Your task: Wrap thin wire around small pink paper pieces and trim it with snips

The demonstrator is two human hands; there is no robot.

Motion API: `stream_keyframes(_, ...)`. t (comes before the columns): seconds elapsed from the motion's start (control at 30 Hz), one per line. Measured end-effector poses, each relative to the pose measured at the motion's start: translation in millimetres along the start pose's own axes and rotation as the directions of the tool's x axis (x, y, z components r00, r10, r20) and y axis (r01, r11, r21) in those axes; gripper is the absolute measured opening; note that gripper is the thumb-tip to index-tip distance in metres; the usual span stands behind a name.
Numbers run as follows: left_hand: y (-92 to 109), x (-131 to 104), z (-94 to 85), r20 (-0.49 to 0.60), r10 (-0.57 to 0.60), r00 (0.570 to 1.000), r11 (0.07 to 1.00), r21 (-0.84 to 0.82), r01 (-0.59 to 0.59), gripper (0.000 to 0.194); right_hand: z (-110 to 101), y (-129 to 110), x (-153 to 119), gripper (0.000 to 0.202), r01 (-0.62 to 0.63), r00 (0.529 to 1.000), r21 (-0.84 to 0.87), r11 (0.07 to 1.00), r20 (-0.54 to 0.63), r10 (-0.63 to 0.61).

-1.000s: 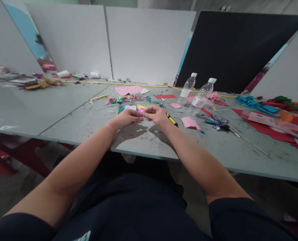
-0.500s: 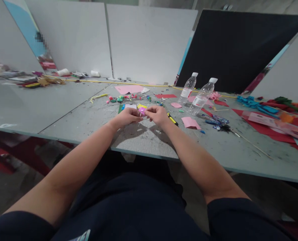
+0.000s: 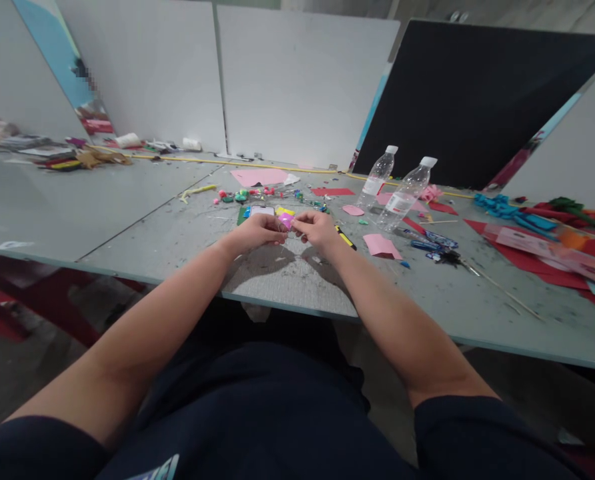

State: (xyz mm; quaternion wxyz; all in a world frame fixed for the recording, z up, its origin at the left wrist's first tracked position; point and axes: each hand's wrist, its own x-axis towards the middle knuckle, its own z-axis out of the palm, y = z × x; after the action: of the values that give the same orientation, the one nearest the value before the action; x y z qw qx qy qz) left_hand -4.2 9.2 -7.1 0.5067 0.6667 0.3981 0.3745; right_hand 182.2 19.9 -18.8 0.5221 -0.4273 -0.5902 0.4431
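Note:
Above the table's front part, my two hands meet at a small bright pink-purple piece, perhaps paper or foil. My left hand is closed, thumb and fingers pinched at the piece's left side. From the right, my right hand pinches its edge between thumb and fingertips. Fingers cover part of the piece, so its full shape is hidden. Just behind my left hand lie a white rectangular item and a green sheet. A yellow-and-black tool, like a utility knife, rests beside my right wrist.
Two clear plastic bottles stand at the right. Small coloured beads or balls are strewn behind my hands. Pink paper, pens and a thin stick lie to the right, with red sheets beyond. White boards line the back.
The pink-purple piece has turned slightly between my fingers and shows a little higher. A thin pale line seen below my left fingertips is no longer clear. Both hands stay nearly in place.

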Motion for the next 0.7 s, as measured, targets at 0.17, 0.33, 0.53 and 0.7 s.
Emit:
stream_keyframes(0.17, -4.1, 2.3, -1.3, 0.044, -0.040, 0.998, 0.998, 0.040, 0.038, 0.007, 0.1, 0.5, -0.2, 0.022, 0.013, 1.000, -0.010, 1.000, 0.023, -0.013)
stream_keyframes(0.33, -5.0, 1.9, -0.5, 0.055, -0.089, 0.995, 0.995, 0.058, 0.086, 0.012, -0.1, -1.4, -1.0, 0.026, 0.005, 1.000, -0.038, 0.999, 0.030, -0.004)
stream_keyframes(0.53, -2.5, 1.1, 1.3, 0.057, -0.103, 0.993, 0.993, 0.069, 0.099, 0.014, -0.2, -2.1, -1.7, 0.021, -0.001, 0.999, -0.069, 0.998, 0.035, 0.003)
stream_keyframes(0.7, -2.5, 1.6, 0.3, 0.063, -0.062, 0.996, 0.993, 0.101, 0.055, 0.018, -0.9, -1.7, -1.8, 0.016, -0.013, 0.999, -0.077, 0.997, 0.029, 0.016)
